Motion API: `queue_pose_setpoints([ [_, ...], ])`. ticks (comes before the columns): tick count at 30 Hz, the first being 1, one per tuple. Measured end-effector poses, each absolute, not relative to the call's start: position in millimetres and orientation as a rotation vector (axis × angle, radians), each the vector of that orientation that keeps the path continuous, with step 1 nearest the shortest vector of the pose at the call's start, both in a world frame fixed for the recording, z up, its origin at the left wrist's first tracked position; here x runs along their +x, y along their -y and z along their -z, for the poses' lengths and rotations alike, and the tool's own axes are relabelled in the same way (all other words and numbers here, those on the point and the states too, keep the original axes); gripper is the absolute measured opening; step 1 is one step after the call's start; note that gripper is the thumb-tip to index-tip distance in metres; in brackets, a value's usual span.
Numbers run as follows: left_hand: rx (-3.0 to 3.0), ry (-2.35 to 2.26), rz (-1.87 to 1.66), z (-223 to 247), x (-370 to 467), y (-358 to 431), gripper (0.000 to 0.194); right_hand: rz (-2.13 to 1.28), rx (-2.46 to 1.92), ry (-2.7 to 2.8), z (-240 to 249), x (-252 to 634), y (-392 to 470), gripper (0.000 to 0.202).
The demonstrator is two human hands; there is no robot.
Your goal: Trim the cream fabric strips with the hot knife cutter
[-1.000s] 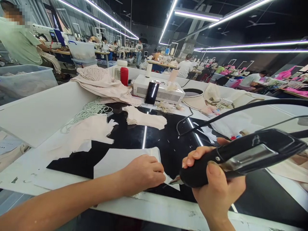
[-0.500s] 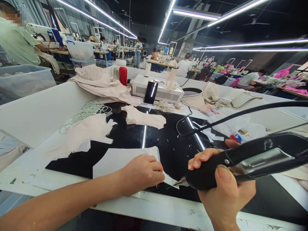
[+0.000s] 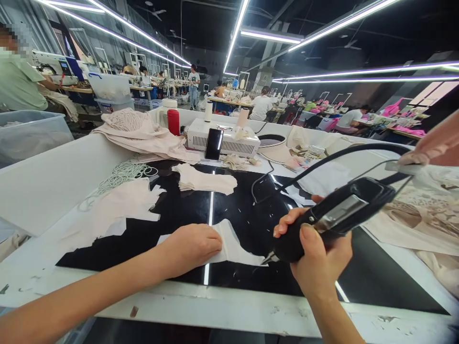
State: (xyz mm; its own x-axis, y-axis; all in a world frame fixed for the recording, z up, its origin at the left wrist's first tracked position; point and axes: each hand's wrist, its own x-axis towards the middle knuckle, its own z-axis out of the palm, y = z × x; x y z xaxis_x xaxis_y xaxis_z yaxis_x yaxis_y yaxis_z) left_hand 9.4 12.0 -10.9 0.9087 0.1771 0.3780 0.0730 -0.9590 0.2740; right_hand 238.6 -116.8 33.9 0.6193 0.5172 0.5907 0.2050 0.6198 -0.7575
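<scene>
My left hand (image 3: 195, 246) presses on a white fabric piece (image 3: 238, 246) with its fingers curled together over the edge. The cloth narrows into a thin tail toward the right. My right hand (image 3: 315, 253) is wrapped around a black corded hand tool (image 3: 333, 215) with a silver lever and a pointed metal tip (image 3: 269, 258). That tip meets the end of the fabric's tail; whether it presses on it I cannot tell. Beneath lies a glossy black board (image 3: 251, 224). At the right edge another hand (image 3: 435, 143) is by the tool's cord, with a pale flat thing at its fingers.
A stack of beige cut pieces (image 3: 206, 179) lies behind my left hand. Left of it are more pale pieces (image 3: 118, 205) and green cord (image 3: 125, 174). A white vented box (image 3: 233, 141), a phone (image 3: 214, 144) and a red bottle (image 3: 173, 122) stand at the back.
The white fabric has been pulled back and turned, its tail now stretching further right. The tool moved slightly left and up with my right hand. Another hand has come in at the right.
</scene>
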Motion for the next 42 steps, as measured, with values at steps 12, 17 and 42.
queue_pose_setpoints([
  [12, 2.604, -0.595, 0.034, -41.7, 14.6, 12.4, 0.015, -0.194, -0.895, 0.889, -35.1, 242.7, 91.2, 0.032],
  [17, 2.680, -0.353, -0.070, -41.1, 42.0, -16.4, 0.018, -0.204, -0.881, 0.901, -34.9, 233.7, 86.3, 0.024],
  [42, 2.604, -0.116, 0.127, -22.0, 50.0, -58.9, 0.037, -0.264, -0.926, 0.908, -38.3, 197.0, 58.3, 0.026],
])
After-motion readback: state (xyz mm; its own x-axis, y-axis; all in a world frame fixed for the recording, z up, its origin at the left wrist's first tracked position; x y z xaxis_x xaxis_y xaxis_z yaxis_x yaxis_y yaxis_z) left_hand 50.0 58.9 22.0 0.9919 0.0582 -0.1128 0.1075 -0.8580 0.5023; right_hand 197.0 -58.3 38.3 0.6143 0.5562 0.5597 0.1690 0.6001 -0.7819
